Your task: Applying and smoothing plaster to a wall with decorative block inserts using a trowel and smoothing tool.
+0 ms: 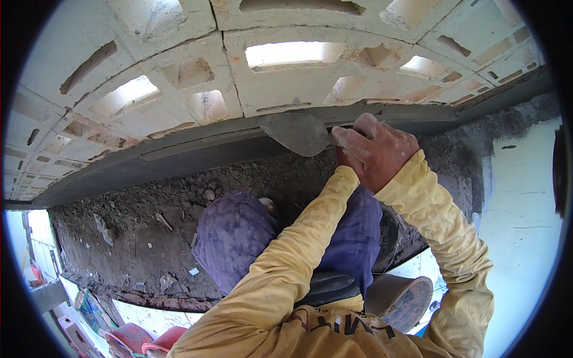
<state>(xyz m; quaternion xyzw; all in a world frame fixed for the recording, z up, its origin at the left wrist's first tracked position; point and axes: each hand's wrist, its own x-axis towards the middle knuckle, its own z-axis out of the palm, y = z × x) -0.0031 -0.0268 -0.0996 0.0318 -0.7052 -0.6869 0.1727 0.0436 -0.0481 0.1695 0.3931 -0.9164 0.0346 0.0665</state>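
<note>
A pointing-style trowel with a rounded grey metal blade [296, 133] lies against the grey mortar band [203, 138] along the foot of the pierced block wall [280, 77]. My right hand [382, 146], dusty with mortar, is closed at the trowel's handle end, its fingers pointing left toward the blade. The handle itself is hidden by the hands. My left hand [344, 157] is tucked just below and behind the right one. Only a little of it shows past the yellow cuff, and its fingers are hidden.
Dark soil [137, 238] with stones and scraps covers the ground around my purple-clad knees [233, 235]. A round bucket [409, 301] stands behind me to the right. Reddish containers [128, 337] are at lower left. A pale wall [525, 191] closes off the right side.
</note>
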